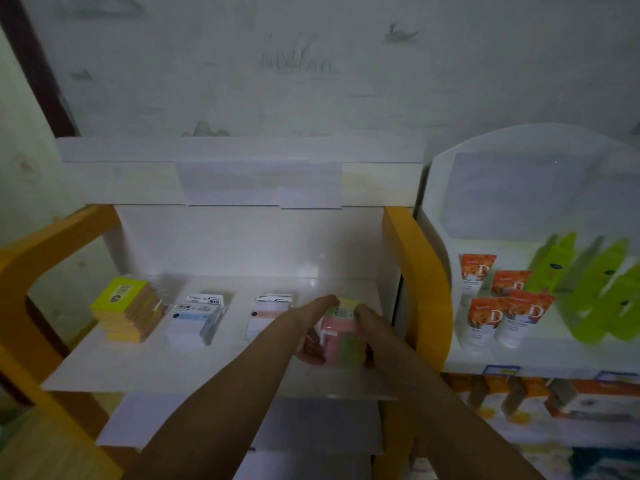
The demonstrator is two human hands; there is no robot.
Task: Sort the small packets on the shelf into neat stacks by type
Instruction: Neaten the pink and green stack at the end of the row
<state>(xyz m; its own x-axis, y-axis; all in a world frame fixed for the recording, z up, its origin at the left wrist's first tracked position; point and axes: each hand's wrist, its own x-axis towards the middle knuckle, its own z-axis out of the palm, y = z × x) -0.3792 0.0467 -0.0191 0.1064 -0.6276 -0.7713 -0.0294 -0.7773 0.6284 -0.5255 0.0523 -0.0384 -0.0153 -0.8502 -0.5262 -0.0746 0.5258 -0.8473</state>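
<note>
On the white shelf (pixel 194 368) stand three stacks of small packets: a yellow stack (pixel 126 308) at the left, a white and blue stack (pixel 197 318) beside it, and a white and pink stack (pixel 266 317) further right. At the shelf's right end is a pink, green and yellow stack of packets (pixel 341 337). My left hand (pixel 311 323) holds its left side and my right hand (pixel 372 327) holds its right side. The fingers are partly hidden behind the stack.
Orange side panels (pixel 420 282) frame the shelf unit. A lower white shelf (pixel 194 427) lies beneath. To the right, another stand holds orange and white tubes (pixel 498 306) and green packs (pixel 595 289). Boxes (pixel 588 400) sit below them.
</note>
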